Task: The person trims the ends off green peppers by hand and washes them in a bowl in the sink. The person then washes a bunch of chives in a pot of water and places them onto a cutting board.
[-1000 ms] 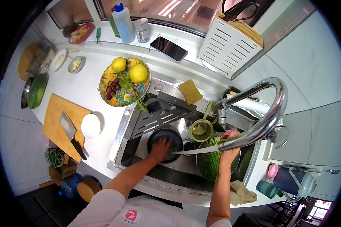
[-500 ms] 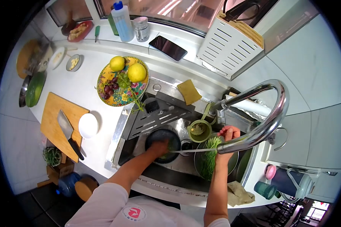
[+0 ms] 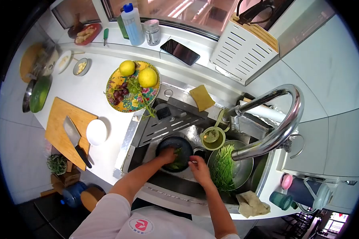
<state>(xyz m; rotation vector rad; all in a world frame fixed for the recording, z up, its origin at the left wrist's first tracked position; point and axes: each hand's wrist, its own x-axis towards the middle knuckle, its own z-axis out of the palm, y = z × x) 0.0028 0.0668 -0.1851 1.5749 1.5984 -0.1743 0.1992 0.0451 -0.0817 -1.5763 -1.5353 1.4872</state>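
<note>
In the sink (image 3: 195, 175), my left hand (image 3: 168, 154) reaches down into a dark round bowl (image 3: 166, 144) holding some green leaves (image 3: 181, 160); its fingers are mostly hidden. My right hand (image 3: 200, 168) is at the right rim of that bowl, with fingers curled; whether they grip the rim I cannot make out. To its right, a bunch of long thin green stalks (image 3: 223, 169) lies in a metal bowl (image 3: 246, 169). A green handled strainer cup (image 3: 212, 138) sits behind them. The chrome faucet (image 3: 293, 103) arches over the right side, with no water visible.
A slotted dark rack (image 3: 163, 129) covers the sink's back left. Left of it are a fruit plate (image 3: 117, 103), a white bowl (image 3: 96, 132), and a cutting board (image 3: 62, 109) with a cleaver (image 3: 72, 130). A cloth (image 3: 252, 204) hangs at the front right edge.
My right hand has come down from beside the faucet to the dark bowl's rim. The water stream has stopped. My left hand stays in the dark bowl, and the view has shifted slightly.
</note>
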